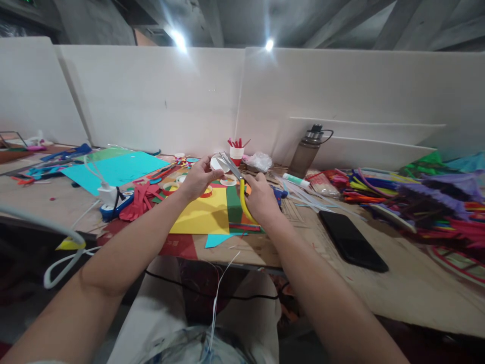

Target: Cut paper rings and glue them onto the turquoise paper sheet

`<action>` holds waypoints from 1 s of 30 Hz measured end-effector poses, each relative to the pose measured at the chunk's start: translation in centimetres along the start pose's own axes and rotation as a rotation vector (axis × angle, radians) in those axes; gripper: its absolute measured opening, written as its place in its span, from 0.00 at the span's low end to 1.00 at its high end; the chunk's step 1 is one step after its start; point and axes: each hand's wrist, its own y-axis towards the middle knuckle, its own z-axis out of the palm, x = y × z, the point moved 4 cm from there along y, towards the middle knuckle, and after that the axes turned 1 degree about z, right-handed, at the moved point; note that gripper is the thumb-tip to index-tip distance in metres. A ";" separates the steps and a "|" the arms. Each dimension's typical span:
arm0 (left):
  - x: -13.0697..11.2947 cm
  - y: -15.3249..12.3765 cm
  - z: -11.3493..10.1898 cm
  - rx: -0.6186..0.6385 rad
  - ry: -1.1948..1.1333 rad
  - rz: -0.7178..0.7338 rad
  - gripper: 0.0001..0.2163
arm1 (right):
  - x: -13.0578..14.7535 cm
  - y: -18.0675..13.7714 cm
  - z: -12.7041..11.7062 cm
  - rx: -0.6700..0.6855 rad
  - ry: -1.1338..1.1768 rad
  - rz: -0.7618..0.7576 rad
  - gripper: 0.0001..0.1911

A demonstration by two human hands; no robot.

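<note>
My left hand [197, 178] pinches a round white piece [219, 162], perhaps a paper cup bottom, and holds it up over the work surface. In my right hand [259, 197] are scissors with yellow handles [243, 194]; their metal blades [230, 164] reach up to the white piece's right edge. Whether the blades touch it or cut into it I cannot tell. Beneath both hands lie a yellow sheet [200, 215] and a green sheet [235, 202]. Just behind the scissors stands a red and white cup [237, 154] with red strips in it.
A black phone [352, 240] lies at the right, with a water bottle [305, 149] behind it. Colourful pipe cleaners [371, 184] spread at the far right. Left are a turquoise sheet [117, 169], red paper strips [141, 200] and a power strip [116, 205] with cables.
</note>
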 end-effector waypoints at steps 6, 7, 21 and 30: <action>-0.5 0.0 0.1 0.006 -0.048 -0.022 0.23 | 0.2 0.0 -0.1 -0.005 -0.035 -0.013 0.17; -0.6 0.0 0.2 0.013 -0.060 -0.031 0.22 | 0.2 -0.1 -0.1 -0.002 -0.037 -0.013 0.17; -1.4 -0.2 0.1 0.021 -0.159 -0.090 0.20 | 0.4 -0.2 -0.4 0.026 -0.063 -0.020 0.18; -1.1 -0.2 -0.7 0.101 -0.141 -0.132 0.21 | 0.3 -0.1 -0.2 0.011 -0.057 -0.044 0.17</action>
